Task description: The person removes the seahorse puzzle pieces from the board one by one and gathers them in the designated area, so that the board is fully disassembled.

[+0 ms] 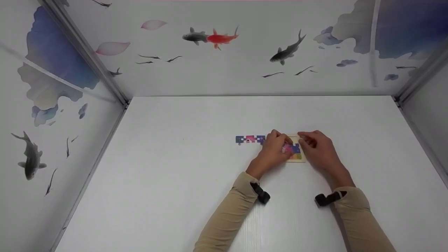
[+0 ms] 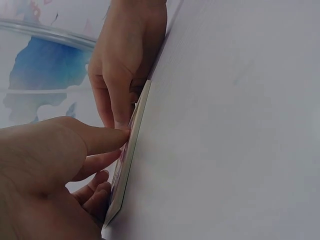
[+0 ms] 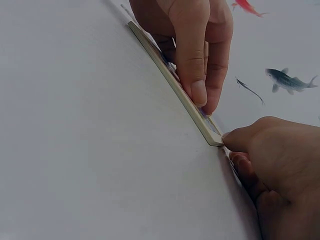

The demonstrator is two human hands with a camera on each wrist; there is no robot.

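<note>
A small jigsaw puzzle in a pale wooden tray (image 1: 296, 161) lies on the white table, its pink, blue, orange and green pieces filling the lower part. Pale tray floor shows along the top. My left hand (image 1: 274, 148) covers the tray's left side, thumb and fingers bent down around a pink puzzle piece (image 1: 287, 148). Its thumb and fingertips meet the puzzle surface in the right wrist view. At the tray's right edge, my right hand (image 1: 319, 148) pinches the upper right corner with thumb and forefinger. The right hand's other fingers are curled beneath, partly hidden.
Several loose puzzle pieces (image 1: 250, 139) lie in a row left of the tray, the nearest partly behind the left hand. White panels painted with fish (image 1: 287, 50) stand at the back and sides of the table (image 1: 168, 168).
</note>
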